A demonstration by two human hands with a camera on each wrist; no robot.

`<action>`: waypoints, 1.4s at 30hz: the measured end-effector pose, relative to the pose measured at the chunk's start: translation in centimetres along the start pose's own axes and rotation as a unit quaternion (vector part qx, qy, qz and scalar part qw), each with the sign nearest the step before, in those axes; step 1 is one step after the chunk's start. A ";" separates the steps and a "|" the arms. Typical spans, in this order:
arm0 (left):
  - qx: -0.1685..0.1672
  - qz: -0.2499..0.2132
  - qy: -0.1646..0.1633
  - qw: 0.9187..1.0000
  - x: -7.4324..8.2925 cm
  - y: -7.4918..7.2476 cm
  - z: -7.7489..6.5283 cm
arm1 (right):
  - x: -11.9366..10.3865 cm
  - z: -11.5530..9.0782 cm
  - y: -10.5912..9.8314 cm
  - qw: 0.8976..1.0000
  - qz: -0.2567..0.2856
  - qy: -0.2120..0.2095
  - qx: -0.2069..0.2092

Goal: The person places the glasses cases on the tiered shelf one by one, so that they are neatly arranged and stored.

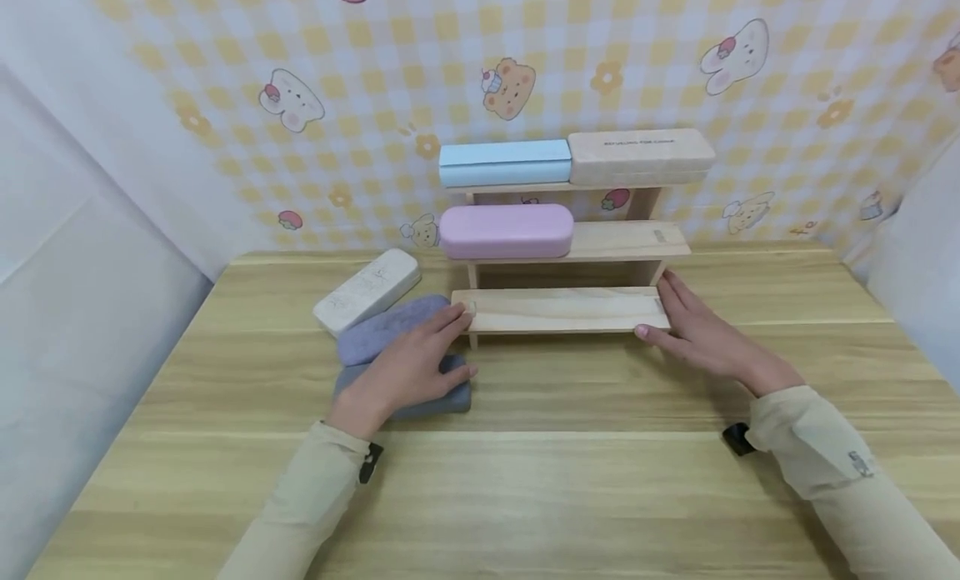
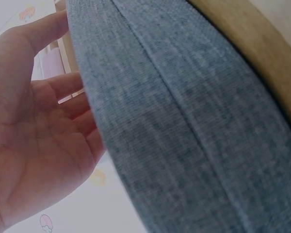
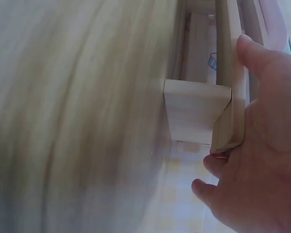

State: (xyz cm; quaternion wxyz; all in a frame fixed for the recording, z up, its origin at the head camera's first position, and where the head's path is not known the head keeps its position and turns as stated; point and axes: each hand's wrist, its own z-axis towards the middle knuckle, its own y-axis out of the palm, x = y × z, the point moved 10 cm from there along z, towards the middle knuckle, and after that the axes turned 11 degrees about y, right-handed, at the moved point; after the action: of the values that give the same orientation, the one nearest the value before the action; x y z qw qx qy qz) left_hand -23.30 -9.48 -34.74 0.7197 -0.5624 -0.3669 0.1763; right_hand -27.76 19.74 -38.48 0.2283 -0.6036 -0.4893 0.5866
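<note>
A three-tier wooden rack (image 1: 555,312) stands against the patterned backdrop. My left hand (image 1: 408,367) touches the left end of its lowest tier with fairly straight fingertips, thumb held apart over a grey-blue fabric case (image 1: 442,403). That case fills much of the left wrist view. At the tier's right end, my right hand (image 1: 697,334) holds the board, thumb on the front edge and fingers behind. The right wrist view shows the board end (image 3: 233,121) against the palm. A lilac hard case (image 1: 506,232) sits on the middle tier, left side.
On the top tier, a light blue case (image 1: 506,165) and a beige case (image 1: 641,157) lie side by side. Left of the rack, a white case (image 1: 367,292) and a purple-grey felt case (image 1: 386,328) lie on the wooden table (image 1: 570,480).
</note>
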 end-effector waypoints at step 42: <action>0.034 -0.057 -0.194 0.979 -14.1 -7.6 -9.0 | 0.2 0.0 0.3 1.000 -0.001 0.001 0.010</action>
State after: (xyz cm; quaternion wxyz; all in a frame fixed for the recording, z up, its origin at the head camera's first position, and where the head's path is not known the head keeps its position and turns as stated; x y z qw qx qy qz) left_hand -27.43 -27.34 -33.18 0.6626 -0.4705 -0.5251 0.2529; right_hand -27.67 19.83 -38.87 0.2356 -0.6016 -0.4841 0.5901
